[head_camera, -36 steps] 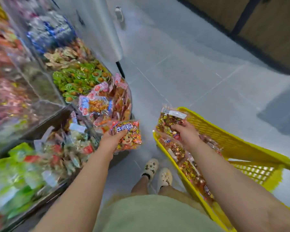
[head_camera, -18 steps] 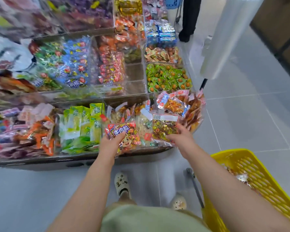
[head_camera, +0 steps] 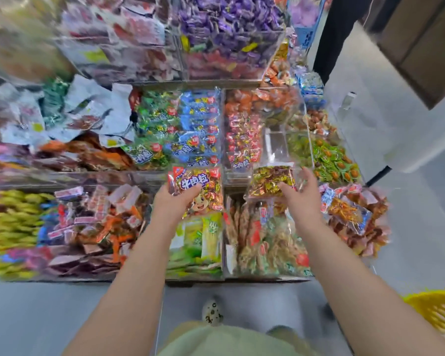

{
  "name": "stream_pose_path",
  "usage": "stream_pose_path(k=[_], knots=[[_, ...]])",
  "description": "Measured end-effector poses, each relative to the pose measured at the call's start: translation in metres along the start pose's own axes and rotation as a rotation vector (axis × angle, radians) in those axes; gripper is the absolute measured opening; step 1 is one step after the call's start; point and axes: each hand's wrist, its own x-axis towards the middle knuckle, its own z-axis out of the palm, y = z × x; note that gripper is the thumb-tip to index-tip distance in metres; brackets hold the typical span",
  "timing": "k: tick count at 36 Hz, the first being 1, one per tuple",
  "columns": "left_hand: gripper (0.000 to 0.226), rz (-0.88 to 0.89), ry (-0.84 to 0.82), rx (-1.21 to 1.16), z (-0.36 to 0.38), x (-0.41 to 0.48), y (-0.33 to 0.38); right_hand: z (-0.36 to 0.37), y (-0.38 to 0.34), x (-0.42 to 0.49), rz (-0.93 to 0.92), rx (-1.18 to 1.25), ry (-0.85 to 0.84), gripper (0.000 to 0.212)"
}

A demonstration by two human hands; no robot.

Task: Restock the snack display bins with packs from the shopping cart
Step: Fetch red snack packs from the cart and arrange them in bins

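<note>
Got one pack in each hand right now, both held out over the display bins. My left hand has its grip closed on the red pack, the one with the cartoon face and the blue label, thumb across the front and the other fingers hidden behind it. My right hand holds the clear pack full of gold and red wrapped pieces by its right edge, with the fingers spread fairly loose, hovering just in front of the half-empty clear bin.

Handling-wise these look like light, crinkly film bags stuffed with small loose candies, so they're floppy and the contents probably shift around. The film looks slick, so I'd guess pinching a sealed edge or cupping the whole thing from underneath beats squeezing the middle. Nothing fragile as far as I can tell, so dropping one into a bin should be fine.

Compared with half a second ago, both packs have moved up and further in over the bins: they were down by the front row, now they're level with the middle row. The view has swung too, so the yellow cart has slid off to the bottom right corner and only a bit of its rim shows.
</note>
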Motion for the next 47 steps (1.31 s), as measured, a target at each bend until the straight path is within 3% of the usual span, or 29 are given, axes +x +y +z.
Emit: stream_pose_path(k=[3, 6, 10, 14, 16, 19, 28, 33, 36, 39, 42, 45, 47], knots=[[0.032, 0.065, -0.044, -0.044, -0.003, 0.017, 0.019, 0.006, -0.018, 0.017, -0.066, -0.010, -0.004, 0.020], [0.027, 0.114, -0.074, -0.082, 0.000, 0.027, 0.040, 0.005, -0.034, 0.037, -0.100, -0.088, -0.007, 0.022], [0.026, 0.144, -0.073, -0.109, 0.009, 0.038, 0.062, 0.003, -0.052, 0.067, 0.033, -0.115, -0.115, 0.009], [0.045, 0.152, -0.067, -0.129, 0.017, 0.050, 0.077, 0.006, -0.071, 0.090, 0.139, -0.205, -0.323, 0.036], [0.051, 0.146, -0.060, -0.152, 0.019, 0.056, 0.083, 0.009, -0.076, 0.098, 0.140, -0.263, -0.349, 0.035], [0.056, 0.128, -0.046, -0.174, 0.023, 0.062, 0.092, 0.017, -0.077, 0.114, 0.231, -0.120, -0.357, 0.027], [0.029, 0.141, 0.058, -0.192, 0.042, 0.085, 0.112, 0.061, -0.045, 0.156, 0.395, -0.167, -0.642, 0.016], [0.028, 0.139, 0.089, -0.174, 0.052, 0.095, 0.114, 0.075, -0.022, 0.172, 0.556, -0.046, -0.680, 0.016], [0.028, 0.139, 0.112, -0.153, 0.056, 0.099, 0.113, 0.072, -0.016, 0.183, 0.544, -0.291, -0.722, 0.015], [0.034, 0.123, 0.111, -0.111, 0.060, 0.101, 0.109, 0.072, -0.018, 0.190, 0.379, -0.765, -0.770, 0.029], [0.060, 0.087, 0.113, -0.096, 0.063, 0.101, 0.105, 0.076, -0.018, 0.190, 0.101, -0.969, -0.633, 0.069], [0.080, 0.062, 0.111, -0.099, 0.065, 0.100, 0.106, 0.076, -0.019, 0.184, -0.394, -0.955, -0.480, 0.087], [0.076, 0.053, 0.092, -0.117, 0.066, 0.100, 0.108, 0.079, -0.017, 0.184, -0.761, -1.104, -0.570, 0.084]])
